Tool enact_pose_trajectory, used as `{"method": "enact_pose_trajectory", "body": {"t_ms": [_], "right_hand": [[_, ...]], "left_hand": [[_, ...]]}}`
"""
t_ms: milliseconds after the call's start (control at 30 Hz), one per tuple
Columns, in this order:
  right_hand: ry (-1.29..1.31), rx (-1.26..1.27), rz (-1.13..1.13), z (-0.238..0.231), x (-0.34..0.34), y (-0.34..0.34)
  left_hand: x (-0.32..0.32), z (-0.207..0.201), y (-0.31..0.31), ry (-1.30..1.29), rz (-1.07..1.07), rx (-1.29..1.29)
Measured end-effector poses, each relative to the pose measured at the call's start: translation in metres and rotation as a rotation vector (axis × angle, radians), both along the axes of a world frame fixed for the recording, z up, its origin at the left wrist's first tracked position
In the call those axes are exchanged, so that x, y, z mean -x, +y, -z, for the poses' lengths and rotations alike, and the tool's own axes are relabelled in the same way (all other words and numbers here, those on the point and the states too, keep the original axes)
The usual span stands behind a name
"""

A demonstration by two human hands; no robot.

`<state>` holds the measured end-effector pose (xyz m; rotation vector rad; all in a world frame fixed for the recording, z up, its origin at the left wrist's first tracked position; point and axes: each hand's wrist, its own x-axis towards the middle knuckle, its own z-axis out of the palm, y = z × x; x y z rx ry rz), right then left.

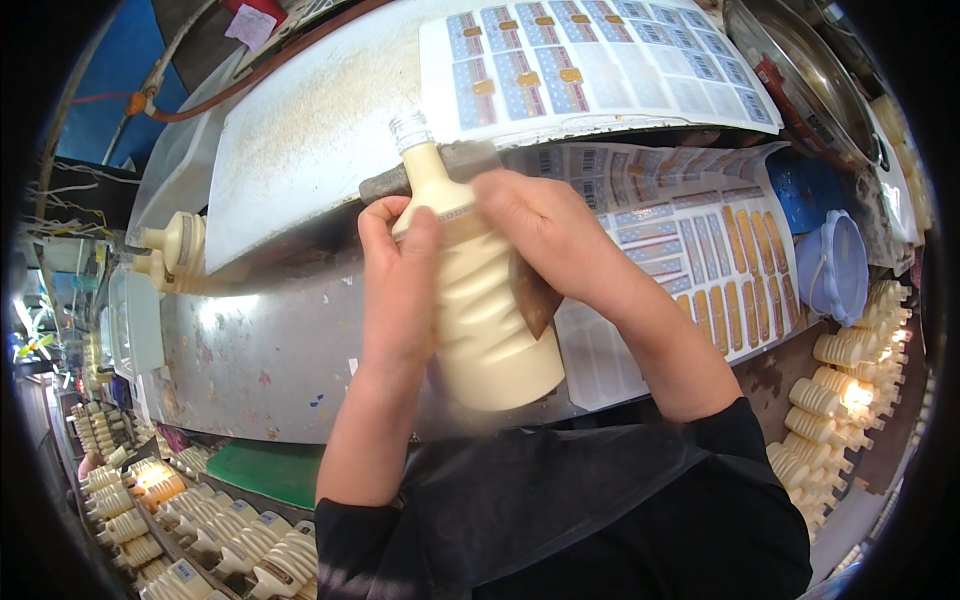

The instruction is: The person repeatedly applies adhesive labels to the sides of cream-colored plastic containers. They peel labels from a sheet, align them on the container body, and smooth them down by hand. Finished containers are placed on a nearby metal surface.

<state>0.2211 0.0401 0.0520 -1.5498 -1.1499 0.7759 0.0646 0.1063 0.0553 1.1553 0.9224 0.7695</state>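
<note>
Cream on the bottle (500, 375), whitish at its mouth (408, 130). Seemingly brown on the blurred flat piece (537, 297). Rows of blue, gold and red on the white upper label sheet (608, 80). Lavender on the bucket (838, 265).

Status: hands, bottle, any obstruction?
Left hand gripping cream ribbed bottle near shoulder. Right hand blurred beside shoulder label, brown flat piece under it; grip unclear. No obstruction evident.

A cream bottle (500, 372) slants between our left fingers (381, 220) and right fingers (494, 196).
We see its clear mouth (408, 131) beyond them, a narrow brownish label (458, 211) on its shoulder between them, ridged body (470, 290) nearer us; a flat brown piece (537, 301) juts below the right fingers.
</note>
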Motion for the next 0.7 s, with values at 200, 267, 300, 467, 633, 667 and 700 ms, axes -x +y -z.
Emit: {"method": "enact_pose_trajectory", "body": {"t_ms": [200,267,300,467,633,667,700], "right_hand": [[-0.155,0.149,-0.073,-0.011,-0.003,0.0],[-0.111,0.098,-0.077,-0.008,-0.004,-0.001],[-0.093,0.081,-0.078,-0.005,-0.005,-0.001],[0.085,-0.046,-0.064,0.012,-0.006,0.0],[0.157,0.025,-0.082,0.009,-0.004,-0.008],[0.03,0.038,-0.096,0.007,-0.004,-0.008],[0.055,0.052,-0.073,0.007,-0.003,-0.009]], "left_hand": [[0.001,-0.002,-0.002,0.034,0.009,-0.007],[0.0,-0.002,-0.002,0.079,0.014,-0.052],[-0.001,-0.002,-0.002,0.095,0.009,-0.051],[-0.001,-0.002,-0.001,0.127,0.003,-0.063],[0.0,0.001,-0.003,0.048,-0.004,-0.058],[0.0,0.001,-0.003,0.04,-0.006,-0.063],[0.0,0.001,-0.002,0.047,-0.001,-0.055]]}}
